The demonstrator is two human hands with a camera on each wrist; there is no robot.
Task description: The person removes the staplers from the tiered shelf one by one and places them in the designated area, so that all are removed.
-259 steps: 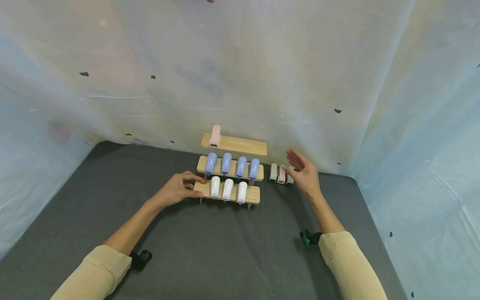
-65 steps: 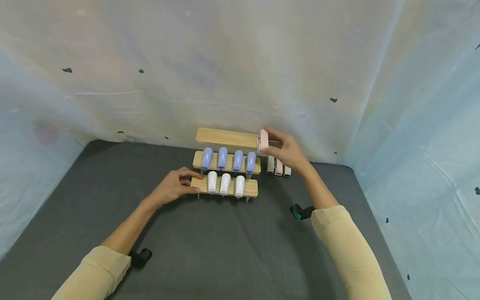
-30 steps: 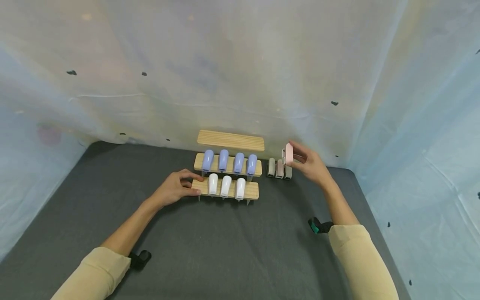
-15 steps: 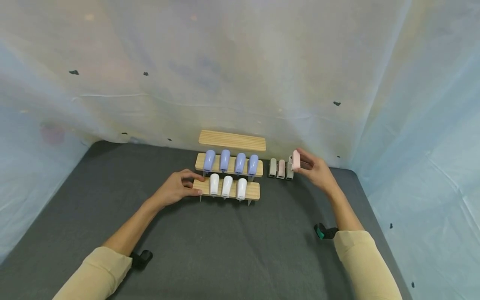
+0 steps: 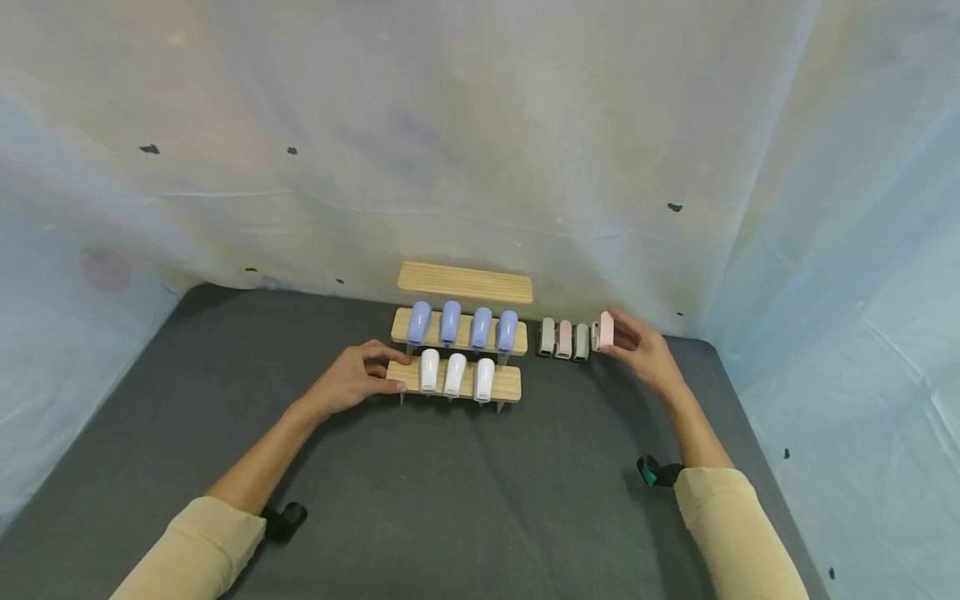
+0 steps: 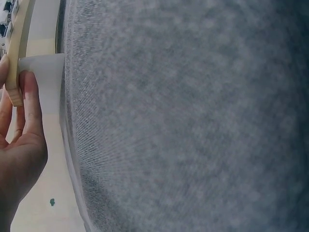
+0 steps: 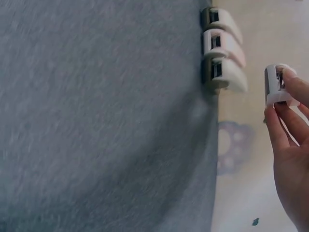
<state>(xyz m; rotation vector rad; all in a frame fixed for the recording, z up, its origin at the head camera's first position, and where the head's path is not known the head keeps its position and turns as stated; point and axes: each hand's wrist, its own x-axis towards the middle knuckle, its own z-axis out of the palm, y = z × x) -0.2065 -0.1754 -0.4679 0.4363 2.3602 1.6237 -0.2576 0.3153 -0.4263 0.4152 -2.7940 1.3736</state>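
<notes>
pink stapler (image 7: 274, 87): part-hidden by right grip (image 7: 292, 164) | 2 sleeves (image 5: 198, 546): cut off below

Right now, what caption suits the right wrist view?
Right hand holding a pink stapler, apart from a row of three.

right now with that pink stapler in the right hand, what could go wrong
The right hand pinches the pink stapler, so it might slip and drop.
Set down too close, it could bump the nearest grey stapler.
The left hand grips the front shelf at one end; a tug might topple the white staplers.
</notes>
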